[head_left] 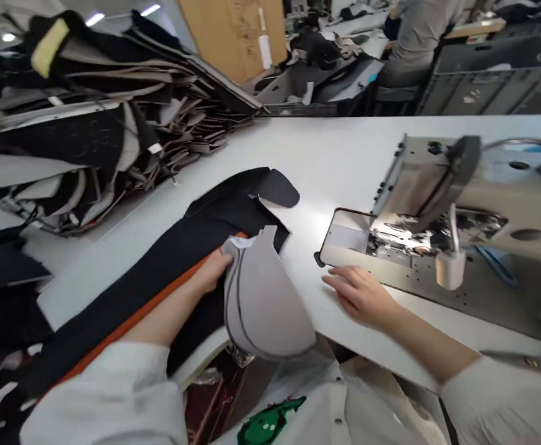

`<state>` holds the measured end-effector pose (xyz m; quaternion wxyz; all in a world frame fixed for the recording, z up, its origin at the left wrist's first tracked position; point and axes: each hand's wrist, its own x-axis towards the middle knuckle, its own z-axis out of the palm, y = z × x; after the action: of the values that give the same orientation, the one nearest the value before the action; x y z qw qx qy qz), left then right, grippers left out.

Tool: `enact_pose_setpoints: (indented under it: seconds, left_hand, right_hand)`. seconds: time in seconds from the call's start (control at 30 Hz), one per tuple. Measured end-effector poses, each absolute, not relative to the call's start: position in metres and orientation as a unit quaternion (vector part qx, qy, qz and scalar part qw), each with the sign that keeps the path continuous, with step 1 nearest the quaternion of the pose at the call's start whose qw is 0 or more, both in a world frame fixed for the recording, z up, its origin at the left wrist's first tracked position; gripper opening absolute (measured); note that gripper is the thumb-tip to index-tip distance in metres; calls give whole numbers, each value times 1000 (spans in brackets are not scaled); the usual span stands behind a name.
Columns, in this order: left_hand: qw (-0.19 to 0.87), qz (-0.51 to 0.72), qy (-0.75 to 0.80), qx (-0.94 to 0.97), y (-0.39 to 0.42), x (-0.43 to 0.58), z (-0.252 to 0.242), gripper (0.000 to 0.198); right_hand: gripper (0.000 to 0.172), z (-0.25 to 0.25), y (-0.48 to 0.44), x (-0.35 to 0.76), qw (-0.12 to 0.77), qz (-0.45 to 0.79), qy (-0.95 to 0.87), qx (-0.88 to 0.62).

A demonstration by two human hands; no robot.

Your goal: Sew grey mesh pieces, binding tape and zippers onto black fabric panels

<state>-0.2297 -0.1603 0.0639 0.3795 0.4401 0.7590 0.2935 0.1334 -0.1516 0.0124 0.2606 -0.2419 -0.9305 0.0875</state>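
My left hand (210,272) is closed on the edge of a sewn fabric piece, a grey curved panel (264,303) with dark stitching joined to long black fabric (191,247) with an orange edge. The panel hangs over the near edge of the white table (326,161). My right hand (360,293) lies flat on the table with fingers stretched out, just in front of the sewing machine's metal bed plate (344,241). It holds nothing.
An industrial sewing machine (460,204) stands at the right. A high stack of cut black, grey and beige fabric pieces (89,123) fills the left side. A cardboard sheet (238,34), grey crates (493,80) and a seated person (419,37) are at the back.
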Motion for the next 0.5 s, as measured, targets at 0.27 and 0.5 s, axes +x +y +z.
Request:
enact_pose_setpoints:
  seconds: [0.27, 0.5]
  left_hand:
    - [475, 208, 631, 577, -131, -134, 108, 27]
    - [484, 261, 657, 516, -42, -158, 87, 32]
  right_hand:
    - [29, 4, -147, 144, 217, 99, -889, -391]
    - [38, 8, -153, 120, 236, 122, -928, -262]
